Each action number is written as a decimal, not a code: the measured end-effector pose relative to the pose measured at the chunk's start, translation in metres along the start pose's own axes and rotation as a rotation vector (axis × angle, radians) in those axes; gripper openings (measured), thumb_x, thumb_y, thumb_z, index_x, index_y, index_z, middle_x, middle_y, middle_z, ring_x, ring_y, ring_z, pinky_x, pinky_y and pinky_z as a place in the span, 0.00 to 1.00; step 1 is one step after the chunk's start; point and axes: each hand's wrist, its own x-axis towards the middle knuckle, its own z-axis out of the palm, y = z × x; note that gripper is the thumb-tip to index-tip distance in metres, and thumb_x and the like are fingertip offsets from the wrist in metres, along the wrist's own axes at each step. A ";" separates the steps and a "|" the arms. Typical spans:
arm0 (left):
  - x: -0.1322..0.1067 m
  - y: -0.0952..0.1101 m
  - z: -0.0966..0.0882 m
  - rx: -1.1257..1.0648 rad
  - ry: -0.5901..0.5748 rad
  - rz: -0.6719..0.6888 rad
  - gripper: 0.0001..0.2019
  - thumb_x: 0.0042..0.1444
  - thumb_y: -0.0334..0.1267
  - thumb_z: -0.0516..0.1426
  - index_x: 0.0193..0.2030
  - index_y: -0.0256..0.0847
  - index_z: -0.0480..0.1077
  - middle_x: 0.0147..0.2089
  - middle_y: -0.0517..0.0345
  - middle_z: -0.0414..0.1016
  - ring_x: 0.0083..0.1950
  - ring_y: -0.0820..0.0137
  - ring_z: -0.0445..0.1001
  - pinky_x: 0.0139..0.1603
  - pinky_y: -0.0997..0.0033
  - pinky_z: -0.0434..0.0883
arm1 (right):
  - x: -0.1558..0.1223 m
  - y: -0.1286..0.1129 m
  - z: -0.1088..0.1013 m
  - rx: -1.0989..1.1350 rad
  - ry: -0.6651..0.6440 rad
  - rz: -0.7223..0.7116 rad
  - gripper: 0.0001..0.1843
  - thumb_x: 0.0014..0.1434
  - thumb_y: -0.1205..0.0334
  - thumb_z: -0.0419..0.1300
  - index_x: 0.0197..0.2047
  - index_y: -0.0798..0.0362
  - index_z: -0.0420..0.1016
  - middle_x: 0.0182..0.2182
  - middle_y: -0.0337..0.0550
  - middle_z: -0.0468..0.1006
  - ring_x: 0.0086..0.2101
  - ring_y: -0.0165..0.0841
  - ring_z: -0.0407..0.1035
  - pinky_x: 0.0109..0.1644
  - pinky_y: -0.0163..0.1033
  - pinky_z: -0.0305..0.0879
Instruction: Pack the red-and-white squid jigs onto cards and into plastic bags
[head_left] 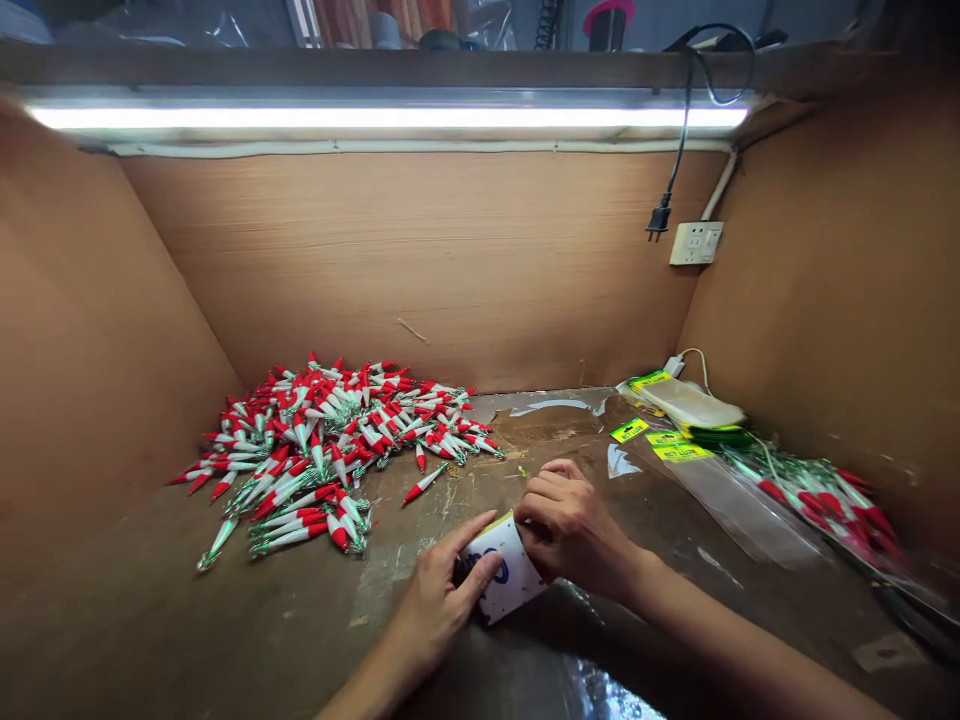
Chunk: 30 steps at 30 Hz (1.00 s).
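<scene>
Now, head view: the camera looks forward and down on a brown bench (225, 620) inside a booth of brown board.
Left side: the left hand (439, 600) comes in from the lower middle and lies at the left edge of a white packet (511, 585).
Left grip: it is pinching the white packet, with the thumb pressed on the printed face; the other fingers go under the edge and are hidden.
Right side: the right hand (574, 530) comes in from the lower right and sits on the upper right part of the white packet.
Right grip: the fingers are curled and pressed together over the packet's edge, holding it; what is under them I cannot tell.
Packet place: it is between both hands, near the front middle of the bench and tilted, with blue print on white and a thin yellow strip at the top edge.
Lure pile (330, 440): many red and white lures lie heaped at the back left, well apart from the hands.
Single lure (422, 484): it lies alone between the lure pile and the hands.
Clear bags (720, 500): these are flat on the right, with yellow labels (679, 452) at their upper ends.
Packed lures (821, 495): these lie in clear wrapping along the right wall.
Back wall: a tube light (375, 117) is on above; a socket (696, 243) is at the right, and a black plug (658, 222) hangs just beside it.
</scene>
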 end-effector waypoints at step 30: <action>-0.017 0.033 0.014 -0.165 -0.085 0.355 0.19 0.64 0.33 0.59 0.60 0.55 0.72 0.46 0.55 0.79 0.43 0.68 0.77 0.45 0.70 0.72 | 0.013 -0.018 -0.035 0.198 0.081 0.209 0.07 0.56 0.70 0.61 0.28 0.51 0.72 0.27 0.36 0.73 0.35 0.33 0.64 0.48 0.42 0.59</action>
